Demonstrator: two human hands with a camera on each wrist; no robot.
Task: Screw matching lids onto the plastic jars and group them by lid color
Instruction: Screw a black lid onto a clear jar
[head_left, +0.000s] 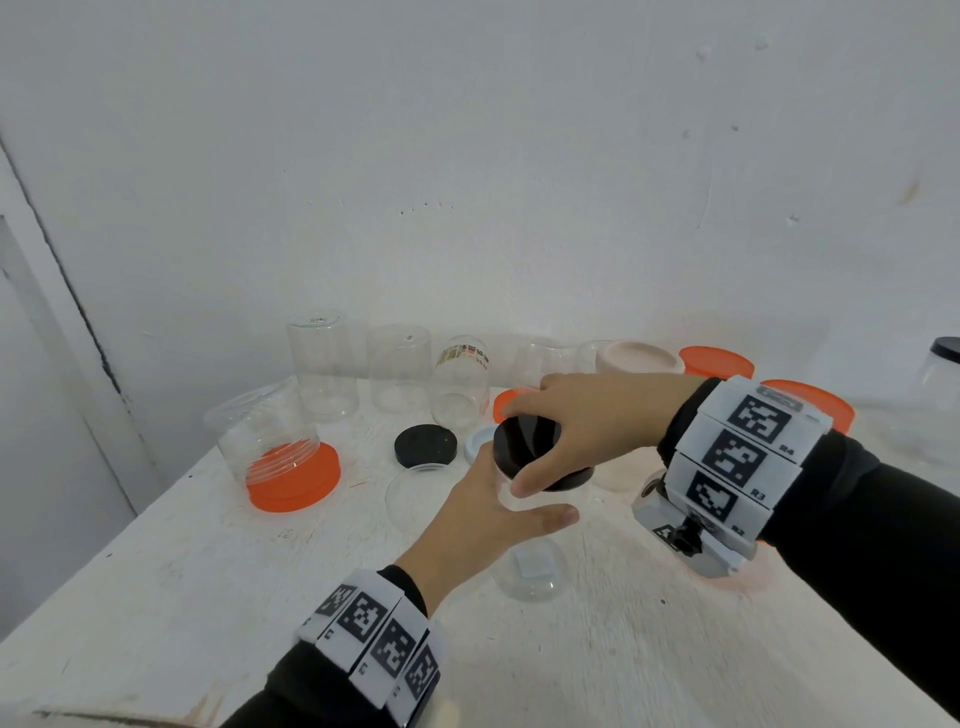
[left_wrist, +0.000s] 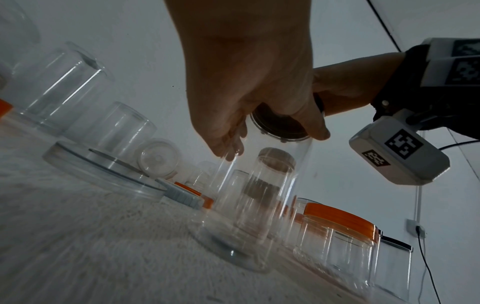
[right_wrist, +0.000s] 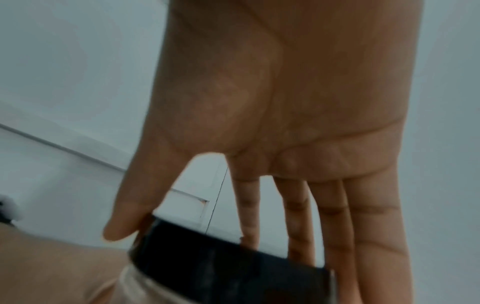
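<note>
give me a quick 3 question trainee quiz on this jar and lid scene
1. True or false: the right hand holds an orange lid.
2. What does the left hand steady? A) the clear jar B) a loose lid C) nothing
3. Fill in: a loose ___ lid lies on the table behind the hands.

Key: 1 false, it grips the black lid; 2 A; 3 black.

Soft, even light fills the head view, the white wall (head_left: 467, 156) bright and barely shadowed, straight lines bowing toward the edges. Down at the left wrist it turns dim and bluish, the left hand (left_wrist: 246, 82) a dark shape against the pale wall, the table (left_wrist: 78, 246) smeared near the lens. The right wrist view is murky, the black lid (right_wrist: 228, 267) blurred.
</note>
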